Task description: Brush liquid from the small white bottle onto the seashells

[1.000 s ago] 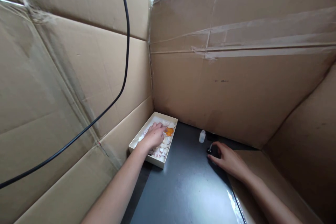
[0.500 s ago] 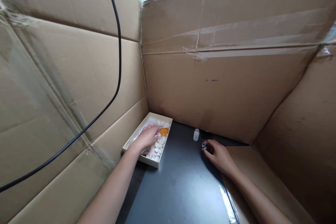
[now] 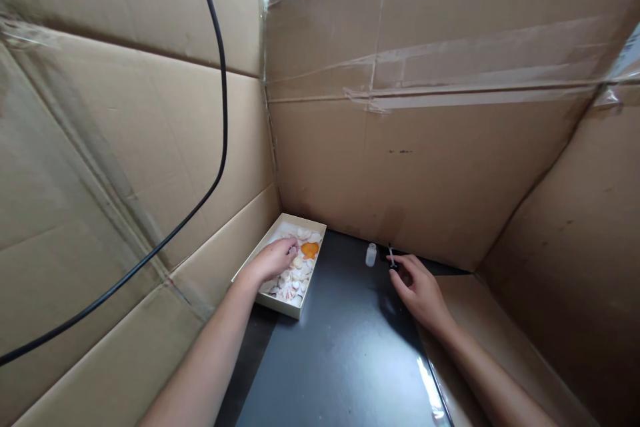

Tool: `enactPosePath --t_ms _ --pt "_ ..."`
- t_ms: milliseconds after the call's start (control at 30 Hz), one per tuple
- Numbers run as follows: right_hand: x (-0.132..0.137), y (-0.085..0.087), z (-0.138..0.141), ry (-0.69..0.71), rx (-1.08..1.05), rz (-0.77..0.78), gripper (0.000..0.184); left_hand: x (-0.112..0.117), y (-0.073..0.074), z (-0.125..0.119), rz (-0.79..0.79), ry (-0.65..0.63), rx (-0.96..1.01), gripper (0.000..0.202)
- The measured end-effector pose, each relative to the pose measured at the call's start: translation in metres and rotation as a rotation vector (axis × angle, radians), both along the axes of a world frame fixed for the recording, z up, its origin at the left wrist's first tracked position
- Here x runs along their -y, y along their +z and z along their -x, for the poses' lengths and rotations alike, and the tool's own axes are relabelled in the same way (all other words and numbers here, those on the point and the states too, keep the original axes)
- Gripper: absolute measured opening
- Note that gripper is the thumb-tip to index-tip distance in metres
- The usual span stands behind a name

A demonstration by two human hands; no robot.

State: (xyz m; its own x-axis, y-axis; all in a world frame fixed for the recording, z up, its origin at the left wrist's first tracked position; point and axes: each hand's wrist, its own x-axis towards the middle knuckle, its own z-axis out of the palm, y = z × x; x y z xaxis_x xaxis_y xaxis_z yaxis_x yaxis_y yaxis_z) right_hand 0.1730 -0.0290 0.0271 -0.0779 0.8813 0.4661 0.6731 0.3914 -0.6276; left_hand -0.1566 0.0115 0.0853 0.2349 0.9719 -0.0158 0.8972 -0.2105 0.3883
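A shallow cream cardboard tray [image 3: 289,311] holds many small white and pinkish seashells [image 3: 287,287] and one orange piece [image 3: 310,250]. Over the shells is my left hand [image 3: 274,259], its fingers bent together; what they pinch, if anything, I cannot make out. My right hand [image 3: 417,288] is above the dark tabletop, thumb and fingers closed on a small black piece with a thin pale stem [image 3: 391,252] pointing up. Left of that hand stands a small clear bottle [image 3: 371,255], open at the neck, with whitish contents.
Brown cardboard walls [image 3: 425,187] enclose the dark table [image 3: 325,360] on the left, back and right. A black cable [image 3: 223,100] hangs down the left side. A cardboard flap [image 3: 480,327] lies under my right forearm.
My left hand has lifted slightly off the shells, fingers drawn together. My right hand has turned the black piece, so its thin stem now points up.
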Motion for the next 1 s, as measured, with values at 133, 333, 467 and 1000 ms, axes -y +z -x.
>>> enactPosePath --t_ms 133,333,467,1000 --pt "-0.004 -0.012 0.0 0.038 0.114 0.05 0.032 -0.002 -0.004 0.001 -0.009 -0.021 0.009 0.024" --pt "-0.006 -0.019 0.0 0.068 0.163 0.135 0.025 -0.005 -0.006 0.005 -0.033 0.033 0.004 0.024" --pt "-0.006 -0.019 0.0 0.079 0.146 0.132 0.025 -0.003 -0.004 0.006 -0.027 0.052 -0.033 0.02" --pt "-0.009 -0.025 -0.003 0.089 0.109 0.112 0.026 -0.004 0.002 -0.024 -0.008 -0.236 -0.225 0.032"
